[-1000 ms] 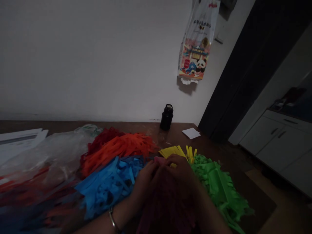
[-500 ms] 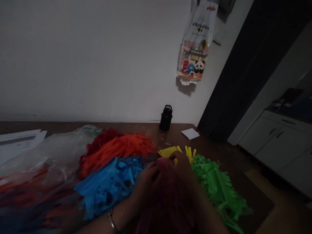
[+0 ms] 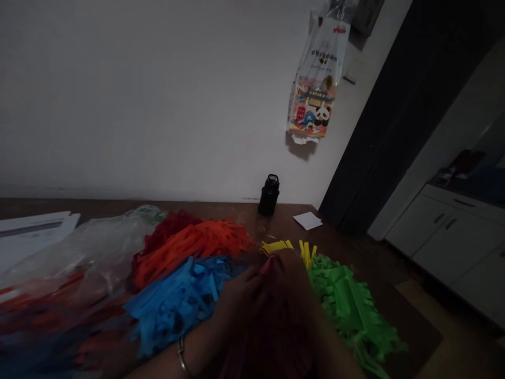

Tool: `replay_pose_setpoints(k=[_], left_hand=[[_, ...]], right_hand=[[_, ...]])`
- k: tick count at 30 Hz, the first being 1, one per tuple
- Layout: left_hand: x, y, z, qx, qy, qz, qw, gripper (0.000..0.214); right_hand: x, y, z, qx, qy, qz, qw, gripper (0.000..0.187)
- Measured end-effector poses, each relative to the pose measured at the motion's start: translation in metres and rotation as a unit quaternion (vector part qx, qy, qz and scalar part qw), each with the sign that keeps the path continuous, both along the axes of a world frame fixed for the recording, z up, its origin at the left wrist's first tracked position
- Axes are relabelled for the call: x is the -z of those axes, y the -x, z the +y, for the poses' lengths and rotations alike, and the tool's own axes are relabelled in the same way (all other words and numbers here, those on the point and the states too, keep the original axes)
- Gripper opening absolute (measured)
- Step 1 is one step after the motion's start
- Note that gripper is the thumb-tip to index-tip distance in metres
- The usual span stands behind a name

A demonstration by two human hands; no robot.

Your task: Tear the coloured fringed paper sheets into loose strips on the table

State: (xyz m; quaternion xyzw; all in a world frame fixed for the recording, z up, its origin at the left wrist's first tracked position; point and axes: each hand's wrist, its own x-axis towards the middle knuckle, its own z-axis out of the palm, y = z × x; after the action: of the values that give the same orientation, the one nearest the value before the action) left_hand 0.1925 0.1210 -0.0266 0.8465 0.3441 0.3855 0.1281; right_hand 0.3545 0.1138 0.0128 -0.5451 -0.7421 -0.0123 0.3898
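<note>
My left hand (image 3: 236, 292) and my right hand (image 3: 292, 279) meet over a dark pink paper heap (image 3: 268, 337) near the table's front. Both hands pinch a small pink paper strip (image 3: 266, 265) between their fingertips. A metal bangle (image 3: 182, 357) circles my left wrist. Blue paper strips (image 3: 177, 300) lie left of my hands, green strips (image 3: 351, 305) to the right, yellow strips (image 3: 276, 246) just beyond them. Orange strips (image 3: 193, 242) and dark red strips (image 3: 168, 227) lie farther back.
A black bottle (image 3: 269, 195) stands by the wall. A white paper slip (image 3: 307, 220) lies near the brown table's (image 3: 347, 247) far right corner. A clear plastic bag (image 3: 79, 252) and white papers (image 3: 31, 231) sit at left. A printed bag (image 3: 315, 84) hangs on the wall.
My hands have drawn slightly closer together and turned the pink strip, which now shows only as a narrow edge. The view has tilted a little.
</note>
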Motion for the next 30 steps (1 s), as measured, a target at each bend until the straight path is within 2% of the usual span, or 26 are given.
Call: replay_pose_setpoints(k=[5, 9, 11, 15, 19, 25, 30], left_hand=[[0.0, 0.004, 0.015, -0.081, -0.01, -0.02, 0.996, 0.02], [-0.004, 0.005, 0.018, -0.117, -0.031, -0.041, 0.992, 0.016], [-0.006, 0.002, 0.017, -0.118, -0.04, -0.046, 0.991, 0.026], [-0.004, -0.001, 0.015, -0.087, -0.05, -0.03, 0.994, 0.012], [-0.004, 0.002, 0.017, -0.073, -0.064, -0.03, 0.995, 0.018], [-0.009, 0.011, 0.021, -0.049, -0.07, -0.064, 0.994, 0.021], [0.0, 0.009, 0.028, -0.058, -0.013, -0.097, 0.994, 0.021]], right_hand=[[-0.007, -0.004, -0.007, 0.102, -0.003, 0.045, 0.994, 0.024], [-0.007, -0.003, -0.009, 0.126, -0.005, 0.04, 0.991, 0.023], [-0.004, 0.001, -0.008, 0.117, -0.001, 0.022, 0.993, 0.019], [0.001, 0.008, -0.006, 0.086, 0.018, -0.029, 0.996, 0.015], [-0.001, 0.006, -0.005, 0.103, 0.022, -0.058, 0.993, 0.014], [-0.018, -0.006, -0.001, 0.186, 0.011, -0.043, 0.981, 0.019], [-0.05, -0.028, 0.018, 0.258, 0.026, -0.032, 0.965, 0.013]])
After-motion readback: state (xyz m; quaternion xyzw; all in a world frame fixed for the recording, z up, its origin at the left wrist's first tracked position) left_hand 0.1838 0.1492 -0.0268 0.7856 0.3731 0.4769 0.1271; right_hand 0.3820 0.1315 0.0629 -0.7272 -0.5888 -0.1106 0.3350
